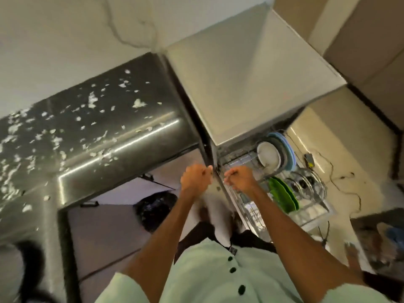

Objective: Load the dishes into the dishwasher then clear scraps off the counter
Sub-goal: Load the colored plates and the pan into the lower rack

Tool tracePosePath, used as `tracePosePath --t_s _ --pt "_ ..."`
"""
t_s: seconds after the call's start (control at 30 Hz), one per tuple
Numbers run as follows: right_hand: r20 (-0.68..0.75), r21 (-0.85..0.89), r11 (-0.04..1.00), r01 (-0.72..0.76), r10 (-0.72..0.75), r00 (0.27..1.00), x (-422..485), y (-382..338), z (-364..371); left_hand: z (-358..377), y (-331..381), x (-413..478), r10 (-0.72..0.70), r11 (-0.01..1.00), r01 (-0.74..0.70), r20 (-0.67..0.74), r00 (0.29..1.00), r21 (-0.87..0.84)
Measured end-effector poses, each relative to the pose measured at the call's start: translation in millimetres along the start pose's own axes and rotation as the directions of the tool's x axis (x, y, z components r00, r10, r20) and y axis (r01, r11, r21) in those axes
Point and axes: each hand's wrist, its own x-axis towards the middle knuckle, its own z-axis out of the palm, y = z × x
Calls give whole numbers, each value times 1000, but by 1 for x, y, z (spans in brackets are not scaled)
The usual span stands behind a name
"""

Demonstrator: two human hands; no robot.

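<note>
Both hands up in front of the body, side by side, close but not touching.
- Left hand (pixel 195 179): fingers curled tight into a fist, knuckles up. The thumb side lies against the dark upright edge strip (pixel 207 149) between counter and dishwasher. Cannot tell whether anything is held inside the fist.
- Right hand (pixel 240 178): also tightly curled, just right of that strip, at the near corner of the pulled-out rack (pixel 314 215). The picture is blurred here, so I cannot tell if the fingers hook the rack wire or close on nothing.

Around the hands:
- Dishwasher (pixel 251 84): white box, above and beyond both fists, with the rack drawn out to the right of the right hand.
- In the rack, right of the right hand: a white plate (pixel 269 154) on edge with a blue plate (pixel 289 149) behind it. Nearer the body are a green plate (pixel 283 196) on edge and glass lids (pixel 306 182) beside it.
- Steel counter (pixel 131 141): left of and above the left hand, strewn with white scraps (pixel 138 103) over most of its top.
- Black bin bag (pixel 156 207): on the floor, below and left of the left forearm.
- Loose cable (pixel 341 178): on the floor, far right of the rack.

Writing: a small dark tag (pixel 233 251) at the waist, below the hands, is too blurred to read.
</note>
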Motion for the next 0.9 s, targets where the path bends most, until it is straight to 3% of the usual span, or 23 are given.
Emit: tracePosePath --t_s 0.2,0.33,0.57,0.73,0.9 --pt "135 -109 962 248 -233 963 -21 -92 94 -57 -109 -44 -122 964 64 -216 969 -258" --pt "175 -179 878 444 -415 893 -40 -161 174 -101 -189 -81 -245 936 117 -375 894 -333" --pt "362 -267 744 612 -511 779 -89 -221 351 -152 -335 -187 -606 766 323 -456 651 -556" --pt "532 -217 682 698 -517 670 -135 -254 443 -168 -404 -244 -720 673 352 -467 512 -651" --pt "728 -231 578 783 -431 533 -156 -273 499 -160 -437 -283 -814 581 411 -497 301 -703"
